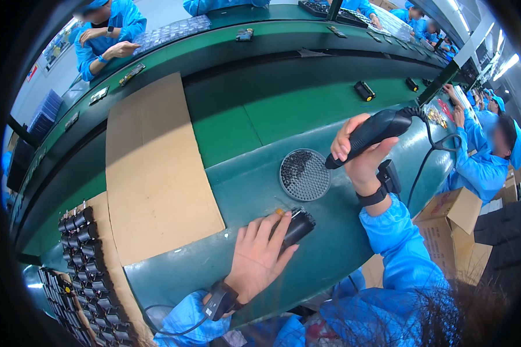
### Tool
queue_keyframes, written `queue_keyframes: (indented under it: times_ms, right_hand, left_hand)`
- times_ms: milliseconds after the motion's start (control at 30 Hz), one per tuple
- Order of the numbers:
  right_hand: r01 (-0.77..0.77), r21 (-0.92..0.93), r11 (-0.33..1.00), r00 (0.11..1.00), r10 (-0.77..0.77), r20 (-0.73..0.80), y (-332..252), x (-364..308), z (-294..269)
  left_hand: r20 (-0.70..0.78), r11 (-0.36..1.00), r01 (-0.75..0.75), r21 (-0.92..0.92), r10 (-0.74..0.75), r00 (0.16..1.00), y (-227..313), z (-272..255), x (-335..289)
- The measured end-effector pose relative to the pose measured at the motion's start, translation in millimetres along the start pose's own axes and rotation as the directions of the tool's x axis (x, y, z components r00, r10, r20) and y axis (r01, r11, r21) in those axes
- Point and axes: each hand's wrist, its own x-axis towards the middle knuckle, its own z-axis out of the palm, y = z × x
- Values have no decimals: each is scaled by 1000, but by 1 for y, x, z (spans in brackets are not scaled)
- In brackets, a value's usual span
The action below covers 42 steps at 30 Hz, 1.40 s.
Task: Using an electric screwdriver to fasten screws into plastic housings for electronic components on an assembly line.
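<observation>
My right hand (359, 151) is closed around a black corded electric screwdriver (377, 132). Its tip points down and left, over the right edge of a round grey dish (321, 184) with a dimpled floor. Small black screws (297, 165) are heaped in the left part of that dish. Nearer to me, my left hand (261, 250) grips a black cylindrical part (298, 227) lying on the green bench. A small amber piece shows by the fingertips, and the part's underside is hidden. Both wrists carry dark bands.
A flat cardboard sheet (153, 168) lies left of the dish. Rows of black parts (92, 277) stand at the far left. Black cylinders (364, 91) sit on the green belt beyond. An open carton (451, 225) is at right. Co-workers in blue (485, 147) sit along the line.
</observation>
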Motion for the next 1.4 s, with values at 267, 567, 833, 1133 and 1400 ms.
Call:
queue_keyframes:
  times_ms: [267,567,833,1133,1400]
  right_hand:
    - [47,132,990,993,-31,-117,-34,3,13]
    - [-53,385,922,983,-20,182,-31,-45,94]
    - [-59,407,912,950,-73,303,-16,-59,103]
    - [-92,392,915,944,-45,326,-10,-60,102]
    - [-125,349,929,932,-11,362,-4,-62,105]
  left_hand:
    - [-18,1000,-8,-9,8,1000,-6,6,1]
    - [-26,988,90,-127,-94,995,-10,6,0]
    - [-4,984,103,-145,-105,994,-11,4,-4]
    - [-36,983,88,-160,-95,995,-13,7,-2]
    - [-40,982,94,-163,-102,994,-13,8,-4]
